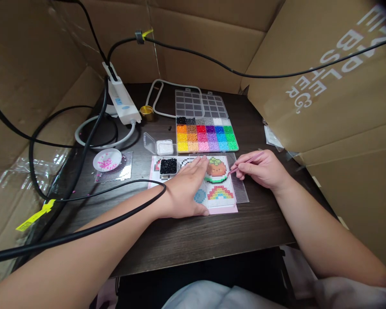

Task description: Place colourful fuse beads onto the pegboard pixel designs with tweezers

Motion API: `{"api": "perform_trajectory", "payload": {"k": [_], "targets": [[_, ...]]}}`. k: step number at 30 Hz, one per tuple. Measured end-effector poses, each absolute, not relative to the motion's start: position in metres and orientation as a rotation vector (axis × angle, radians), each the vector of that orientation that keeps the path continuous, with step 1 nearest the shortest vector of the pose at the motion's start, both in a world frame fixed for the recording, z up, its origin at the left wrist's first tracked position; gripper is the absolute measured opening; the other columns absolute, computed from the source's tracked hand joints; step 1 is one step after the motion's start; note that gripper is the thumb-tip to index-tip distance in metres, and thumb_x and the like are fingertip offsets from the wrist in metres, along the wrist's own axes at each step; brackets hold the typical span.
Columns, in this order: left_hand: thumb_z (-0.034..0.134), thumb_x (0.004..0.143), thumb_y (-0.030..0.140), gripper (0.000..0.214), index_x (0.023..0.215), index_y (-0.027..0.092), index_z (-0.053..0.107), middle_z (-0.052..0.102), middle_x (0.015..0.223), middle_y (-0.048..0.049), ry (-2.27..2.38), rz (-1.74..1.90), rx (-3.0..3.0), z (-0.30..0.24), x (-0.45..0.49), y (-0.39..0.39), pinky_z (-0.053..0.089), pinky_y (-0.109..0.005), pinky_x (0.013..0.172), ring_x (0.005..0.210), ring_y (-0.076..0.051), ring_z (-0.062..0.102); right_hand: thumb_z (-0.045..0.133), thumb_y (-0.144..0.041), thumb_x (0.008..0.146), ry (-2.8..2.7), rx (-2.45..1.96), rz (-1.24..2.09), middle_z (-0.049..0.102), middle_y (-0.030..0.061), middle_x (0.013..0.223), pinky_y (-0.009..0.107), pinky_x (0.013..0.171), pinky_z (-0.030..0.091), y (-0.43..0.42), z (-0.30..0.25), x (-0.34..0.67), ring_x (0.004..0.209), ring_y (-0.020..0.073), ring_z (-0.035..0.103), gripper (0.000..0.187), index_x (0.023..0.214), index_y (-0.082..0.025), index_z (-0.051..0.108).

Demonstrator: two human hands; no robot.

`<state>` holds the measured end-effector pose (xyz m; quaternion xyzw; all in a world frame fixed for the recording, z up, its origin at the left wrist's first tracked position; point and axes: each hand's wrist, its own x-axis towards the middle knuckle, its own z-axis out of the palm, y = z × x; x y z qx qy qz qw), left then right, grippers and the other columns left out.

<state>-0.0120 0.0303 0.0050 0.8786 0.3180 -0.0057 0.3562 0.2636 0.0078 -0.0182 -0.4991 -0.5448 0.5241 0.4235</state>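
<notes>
My left hand lies flat, fingers stretched out, on a clear pegboard over a pattern sheet showing a strawberry bead figure and a rainbow. My right hand is closed in a pinch on pink tweezers, whose tip touches the strawberry's right edge. A small open box of black beads sits just left of my left hand.
An open tray of sorted coloured beads stands behind the pegboard, with a small box of white beads to its left. A white dish with pink beads rests on another pegboard at left. Black cables cross the table; cardboard walls surround it.
</notes>
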Motion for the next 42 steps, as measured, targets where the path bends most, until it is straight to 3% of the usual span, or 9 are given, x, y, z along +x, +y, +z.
{"api": "perform_trajectory", "payload": {"k": [17, 23, 31, 35, 42], "targets": [[0.081, 0.069, 0.045, 0.125, 0.159, 0.011, 0.001, 0.003, 0.167, -0.0241, 0.793, 0.024, 2.294, 0.002, -0.013, 0.031, 0.013, -0.050, 0.125, 0.155, -0.037, 0.000, 0.088, -0.031, 0.071, -1.229, -1.199, 1.365, 0.077, 0.0078, 0.071, 0.025, 0.047, 0.055, 0.010, -0.018, 0.262, 0.051, 0.0136, 0.066, 0.018, 0.078, -0.017, 0.080], [0.084, 0.067, 0.043, 0.128, 0.159, 0.005, 0.003, 0.001, 0.166, -0.0254, 0.830, -0.057, 2.291, 0.006, -0.010, 0.030, 0.012, -0.048, 0.126, 0.155, -0.036, 0.000, 0.091, -0.033, 0.066, -1.080, -1.160, 1.308, 0.078, 0.0065, 0.074, 0.022, 0.046, 0.052, 0.015, -0.003, 0.253, 0.052, 0.0112, 0.064, 0.022, 0.077, -0.019, 0.078], [0.086, 0.064, 0.043, 0.128, 0.158, 0.004, 0.009, 0.005, 0.167, -0.0252, 0.787, 0.032, 2.272, 0.010, -0.012, 0.027, 0.015, -0.046, 0.126, 0.156, -0.034, 0.002, 0.087, -0.044, 0.070, -1.255, -1.111, 1.203, 0.077, 0.0061, 0.076, 0.030, 0.049, 0.057, 0.024, 0.031, 0.185, 0.053, 0.0150, 0.066, 0.028, 0.079, -0.021, 0.074], [0.085, 0.064, 0.043, 0.123, 0.158, 0.006, 0.014, 0.007, 0.167, -0.0229, 0.745, 0.109, 2.286, 0.007, -0.015, 0.026, 0.019, -0.047, 0.125, 0.156, -0.035, 0.005, 0.083, -0.043, 0.075, -1.350, -1.124, 1.191, 0.075, 0.0056, 0.069, 0.032, 0.056, 0.062, 0.031, 0.034, 0.143, 0.059, 0.0182, 0.070, 0.027, 0.082, -0.018, 0.076], [0.084, 0.064, 0.044, 0.122, 0.157, 0.004, 0.018, 0.013, 0.166, -0.0258, 0.873, 0.008, 2.240, 0.011, -0.015, 0.022, 0.021, -0.049, 0.125, 0.154, -0.040, 0.011, 0.084, -0.034, 0.073, -1.441, -1.228, 1.070, 0.071, 0.0016, 0.062, 0.028, 0.051, 0.060, 0.035, 0.031, 0.107, 0.055, 0.0163, 0.069, 0.017, 0.073, -0.019, 0.075]]}}
